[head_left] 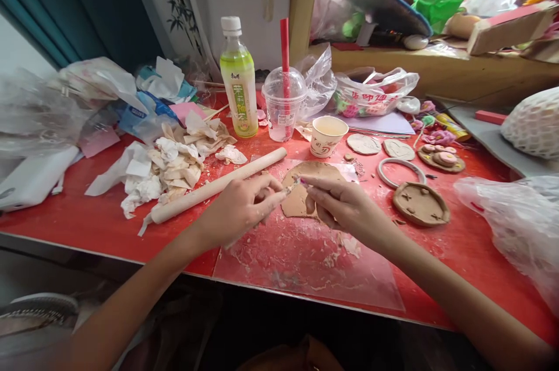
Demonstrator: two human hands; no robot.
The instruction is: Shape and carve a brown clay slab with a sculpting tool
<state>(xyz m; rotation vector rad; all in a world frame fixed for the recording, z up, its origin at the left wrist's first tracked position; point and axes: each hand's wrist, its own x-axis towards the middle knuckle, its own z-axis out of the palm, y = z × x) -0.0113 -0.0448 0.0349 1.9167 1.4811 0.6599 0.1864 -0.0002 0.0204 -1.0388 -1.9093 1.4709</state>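
Observation:
Above the flattened brown clay slab (312, 170), my two hands meet with their fingertips almost touching. My left hand (247, 205) is closed in a pinch at a small whitish bit, too small to name. In a pinch too, my right hand (347, 202) grips a small shiny piece with purple on it (297, 180), whose kind I cannot make out. The slab lies on a clear plastic sheet (314, 260) smeared with clay. A wooden rolling pin (218, 184) rests diagonally to the left of the slab, close to my left hand.
Behind stand a paper cup (328, 137), a lidded plastic cup (283, 106) and a drink bottle (238, 80). Crumpled tissues (170, 164) lie left. To the right are a ring (400, 172), a rimmed clay disc (420, 203), flat clay pieces (364, 144) and a plastic bag (515, 225).

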